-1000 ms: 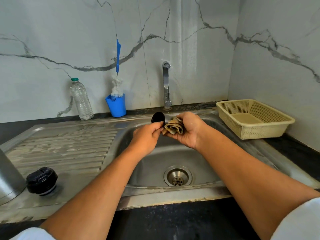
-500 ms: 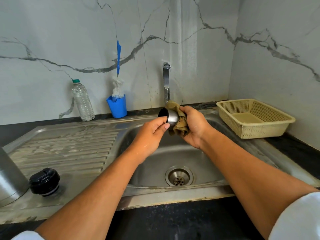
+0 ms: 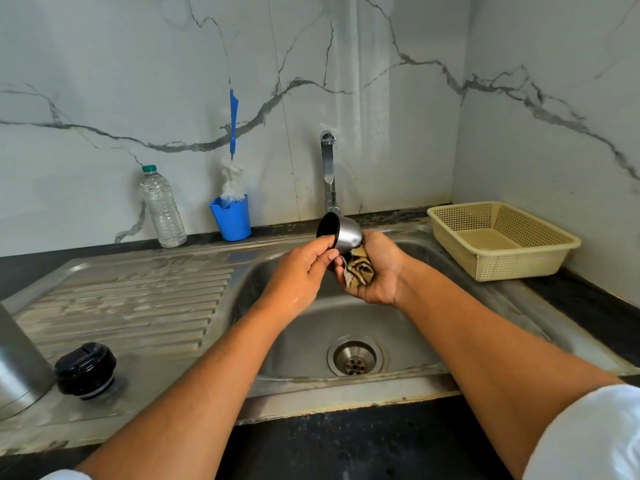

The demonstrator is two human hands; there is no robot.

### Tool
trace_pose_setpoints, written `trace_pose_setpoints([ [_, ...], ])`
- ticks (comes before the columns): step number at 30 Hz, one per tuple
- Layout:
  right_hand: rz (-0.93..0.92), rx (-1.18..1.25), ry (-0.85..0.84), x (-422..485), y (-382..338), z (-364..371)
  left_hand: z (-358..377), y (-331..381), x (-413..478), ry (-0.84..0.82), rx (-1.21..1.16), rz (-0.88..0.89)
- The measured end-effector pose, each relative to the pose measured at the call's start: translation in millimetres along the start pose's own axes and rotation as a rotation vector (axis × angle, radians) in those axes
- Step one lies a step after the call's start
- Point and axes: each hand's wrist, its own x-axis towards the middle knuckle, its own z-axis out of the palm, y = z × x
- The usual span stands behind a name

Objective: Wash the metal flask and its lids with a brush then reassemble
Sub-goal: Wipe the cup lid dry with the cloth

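Over the sink basin (image 3: 408,327), my left hand (image 3: 304,268) pinches the rim of the metal cup lid (image 3: 341,233), whose black inside faces left. My right hand (image 3: 377,275) holds a crumpled brown cloth (image 3: 360,270) against the lid's underside. The black inner stopper lid (image 3: 85,370) stands on the drainboard at the lower left, next to the metal flask body (image 3: 19,368), which is cut off by the left edge. A blue-handled bottle brush (image 3: 233,147) stands in a blue cup (image 3: 231,218) by the wall.
A tap (image 3: 328,168) rises behind the lid, with no water visibly running. A clear plastic bottle (image 3: 162,207) stands at the back left. A beige plastic basket (image 3: 502,237) sits on the dark counter to the right. The drain (image 3: 355,356) lies below my hands.
The cloth moved from over the lid to beneath it, in my right palm. The lid has turned, showing more of its metal side, and both hands have dropped slightly.
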Motion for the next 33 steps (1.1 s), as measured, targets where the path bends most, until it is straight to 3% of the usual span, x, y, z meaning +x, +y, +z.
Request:
trace_pose_setpoints([
  [7, -0.038, -0.254, 0.169, -0.1, -4.6, -4.6, 0.2, -13.3, 0.2, -0.106, 0.305, -0.011],
  [14, -0.28, -0.446, 0.123, -5.5, -3.4, 0.8, 1.7, -9.2, -8.3, -0.172, 0.379, 0.13],
  [18, -0.26, -0.29, 0.014, -0.2, -3.7, -10.4, 3.3, -5.3, -8.6, 0.019, 0.213, 0.122],
  [22, -0.266, -0.06, -0.106, 3.6, -3.6, -11.5, 6.1, 3.8, -10.1, 0.149, 0.158, 0.254],
  [29, -0.125, 0.054, -0.098, -2.0, -6.8, -11.2, 9.8, 5.1, -3.7, 0.094, 0.23, 0.354],
  [33, -0.108, -0.094, 0.057, 0.2, -3.3, -6.0, 5.7, -2.3, -0.8, 0.042, 0.369, 0.364],
])
